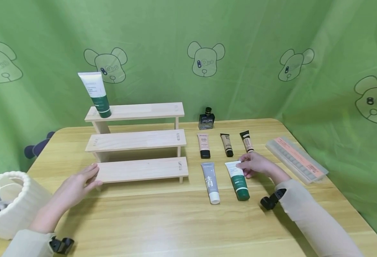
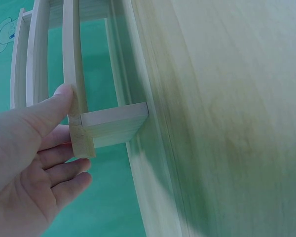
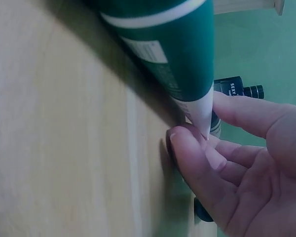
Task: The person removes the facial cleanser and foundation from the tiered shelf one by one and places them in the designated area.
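At the right of the table my right hand (image 1: 258, 165) pinches the flat white end of a green and white squeeze tube (image 1: 238, 182). In the right wrist view, thumb and forefinger lie on either side of that tube (image 3: 187, 54), its green part rising off the tabletop. My left hand (image 1: 74, 187) holds the left end of the lowest step of a three-tier wooden display rack (image 1: 143, 169). The left wrist view has the thumb on the board's edge (image 2: 75, 64) and the fingers behind it. A matching green and white tube (image 1: 95, 93) stands upright on the top step, far left.
A grey tube (image 1: 210, 182) lies left of my right hand. Behind are a pink BB tube (image 1: 204, 145), two small beige tubes (image 1: 227, 144) and a dark perfume bottle (image 1: 206, 119). A clear plastic case (image 1: 296, 159) lies right; a white holder (image 1: 21, 210) stands left.
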Available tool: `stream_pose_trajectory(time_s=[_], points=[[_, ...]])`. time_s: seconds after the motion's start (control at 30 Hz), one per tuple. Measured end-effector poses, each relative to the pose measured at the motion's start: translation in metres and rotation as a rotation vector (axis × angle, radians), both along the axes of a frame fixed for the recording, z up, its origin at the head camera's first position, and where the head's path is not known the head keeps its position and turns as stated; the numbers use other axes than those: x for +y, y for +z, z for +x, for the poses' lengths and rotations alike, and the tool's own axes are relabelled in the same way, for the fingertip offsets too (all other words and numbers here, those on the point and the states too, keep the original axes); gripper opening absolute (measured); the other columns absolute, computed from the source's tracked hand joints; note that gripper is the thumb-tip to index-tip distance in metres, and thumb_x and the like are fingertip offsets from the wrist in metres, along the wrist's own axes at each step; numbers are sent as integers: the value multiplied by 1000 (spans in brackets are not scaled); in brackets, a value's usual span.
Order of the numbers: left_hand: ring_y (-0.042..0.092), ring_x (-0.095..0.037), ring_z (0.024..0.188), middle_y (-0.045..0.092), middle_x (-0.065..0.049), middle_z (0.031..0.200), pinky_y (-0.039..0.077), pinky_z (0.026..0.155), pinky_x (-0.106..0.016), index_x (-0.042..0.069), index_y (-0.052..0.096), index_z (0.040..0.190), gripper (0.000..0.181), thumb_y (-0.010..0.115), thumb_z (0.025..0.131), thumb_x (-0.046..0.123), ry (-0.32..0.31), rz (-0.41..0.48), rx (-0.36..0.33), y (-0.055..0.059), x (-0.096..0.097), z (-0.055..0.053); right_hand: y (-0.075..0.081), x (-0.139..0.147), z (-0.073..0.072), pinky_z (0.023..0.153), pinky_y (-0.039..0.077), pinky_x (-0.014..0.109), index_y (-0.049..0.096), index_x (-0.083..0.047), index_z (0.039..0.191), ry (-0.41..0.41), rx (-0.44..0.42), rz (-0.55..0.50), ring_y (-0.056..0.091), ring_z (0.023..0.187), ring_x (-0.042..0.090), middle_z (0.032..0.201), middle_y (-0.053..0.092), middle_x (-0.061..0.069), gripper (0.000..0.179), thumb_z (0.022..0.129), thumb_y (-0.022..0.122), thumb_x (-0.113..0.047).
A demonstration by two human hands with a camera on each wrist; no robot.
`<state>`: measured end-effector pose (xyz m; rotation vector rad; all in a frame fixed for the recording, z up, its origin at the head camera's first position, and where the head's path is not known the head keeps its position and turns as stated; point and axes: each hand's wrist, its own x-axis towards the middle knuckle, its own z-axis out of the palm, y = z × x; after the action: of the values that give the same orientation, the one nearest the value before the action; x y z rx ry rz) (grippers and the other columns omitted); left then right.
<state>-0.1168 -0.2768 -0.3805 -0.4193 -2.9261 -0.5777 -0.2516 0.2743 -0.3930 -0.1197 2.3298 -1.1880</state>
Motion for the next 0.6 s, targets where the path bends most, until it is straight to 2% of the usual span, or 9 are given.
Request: stream_pose_trajectory(time_s=[0.33, 0.6], points=[[38, -48, 119, 38, -30, 134, 32, 96, -59, -13, 46, 126, 56, 64, 87, 24, 12, 1, -23, 0, 1, 0, 6, 2, 1, 54, 55, 30, 48, 12, 110, -10, 21, 11, 58, 60, 17, 75, 59, 13, 35, 89, 61, -12], [39, -48, 117, 39, -30, 132, 33, 95, -59, -14, 47, 124, 55, 65, 86, 21, 4, -3, -2, 0, 1, 0, 25, 4, 1, 61, 56, 36, 46, 14, 116, 34, 96, 36, 60, 66, 25, 83, 59, 19, 40, 90, 58, -14]])
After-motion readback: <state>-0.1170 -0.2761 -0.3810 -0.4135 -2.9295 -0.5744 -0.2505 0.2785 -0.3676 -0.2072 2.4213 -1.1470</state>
